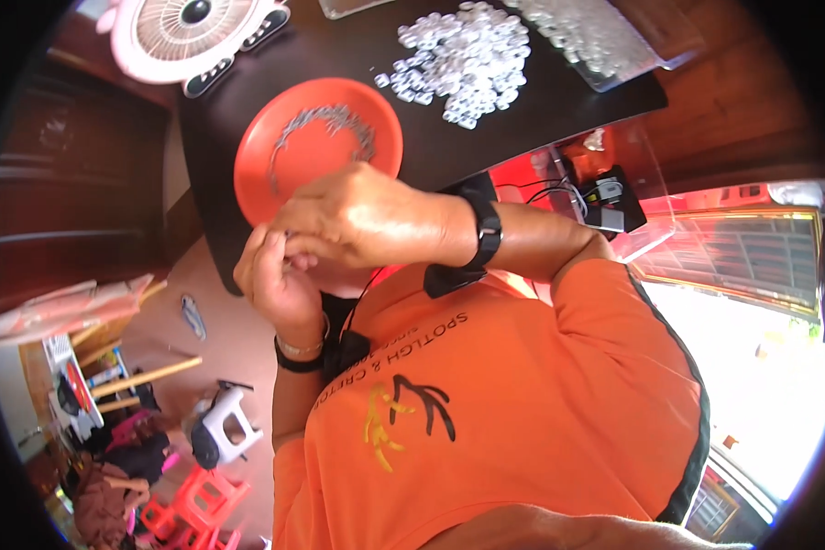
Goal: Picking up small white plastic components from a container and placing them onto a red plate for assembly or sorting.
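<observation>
fan [194, 27] stands far left on the worktop [339, 50]. left hand [280, 284] meets right hand [367, 215] by the near rim of the plate [257, 156], fingers bunched as if pinching something; what, cannot be told. grey bits [335, 117] lie on the plate. likely step: working one small part; next probably calls for another bit. the plate sits near the left edge; room opens rightward, up to the clear pile [472, 55] and tray [646, 41].

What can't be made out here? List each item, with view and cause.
- Head view: anything between the left hand and right hand, hidden by the hands themselves.
- Head view: part of the orange plate's near rim, behind the right hand.
- Head view: individual grey pieces, too small.
- Head view: pink table fan's top, cut off by the upper edge.
</observation>
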Tool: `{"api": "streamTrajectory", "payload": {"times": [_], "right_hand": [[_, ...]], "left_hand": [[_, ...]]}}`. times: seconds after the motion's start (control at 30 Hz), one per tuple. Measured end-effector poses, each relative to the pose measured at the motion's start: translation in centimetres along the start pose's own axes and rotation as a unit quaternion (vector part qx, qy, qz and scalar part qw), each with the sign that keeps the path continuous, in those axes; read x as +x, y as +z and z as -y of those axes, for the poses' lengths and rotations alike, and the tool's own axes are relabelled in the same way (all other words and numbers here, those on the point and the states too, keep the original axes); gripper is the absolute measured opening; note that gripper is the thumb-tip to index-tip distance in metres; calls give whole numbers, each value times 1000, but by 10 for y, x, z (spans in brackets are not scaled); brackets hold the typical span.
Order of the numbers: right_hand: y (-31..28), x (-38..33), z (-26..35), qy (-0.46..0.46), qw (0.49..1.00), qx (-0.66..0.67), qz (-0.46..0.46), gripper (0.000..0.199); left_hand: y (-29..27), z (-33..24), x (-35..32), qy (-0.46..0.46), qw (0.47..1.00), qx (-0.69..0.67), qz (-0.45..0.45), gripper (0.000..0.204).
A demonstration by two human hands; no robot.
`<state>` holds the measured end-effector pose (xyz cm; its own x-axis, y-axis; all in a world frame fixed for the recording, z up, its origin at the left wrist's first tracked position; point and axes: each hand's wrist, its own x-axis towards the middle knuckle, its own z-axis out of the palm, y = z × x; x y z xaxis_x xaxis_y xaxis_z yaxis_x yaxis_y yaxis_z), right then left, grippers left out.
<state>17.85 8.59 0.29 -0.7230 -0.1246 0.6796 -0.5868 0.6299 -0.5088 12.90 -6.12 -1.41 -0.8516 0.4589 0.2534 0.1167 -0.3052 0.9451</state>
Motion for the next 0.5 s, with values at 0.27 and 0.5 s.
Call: {"api": "streamTrajectory", "payload": {"times": [0.27,0.5], "right_hand": [[-121,13,-25,106,965,-203,-129,15],[-290,-12,-84,182,717,-647,-185,26]], "left_hand": [[-13,-5,6,-5,1000,26,-8,26],[-13,-12,20,179,913,302,206,19]]}}
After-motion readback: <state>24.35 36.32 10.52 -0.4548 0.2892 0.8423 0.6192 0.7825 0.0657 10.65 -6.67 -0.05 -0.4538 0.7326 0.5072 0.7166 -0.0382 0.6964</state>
